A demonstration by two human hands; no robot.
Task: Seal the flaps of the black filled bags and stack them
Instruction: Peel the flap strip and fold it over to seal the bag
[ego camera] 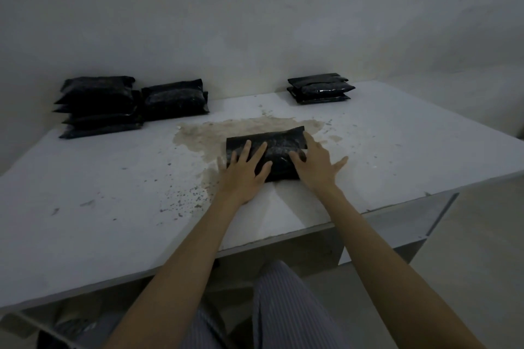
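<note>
Left hand and right hand flat, fingers spread, pressing black filled plastic bag mid white stained table. Flap sealing apparently underway. Larger black pile far left, small stack far right; which is sealed, unclear.

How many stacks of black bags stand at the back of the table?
3: a tall stack back left, a shorter one beside it, another back right. Bags per stack are unclear.
</note>
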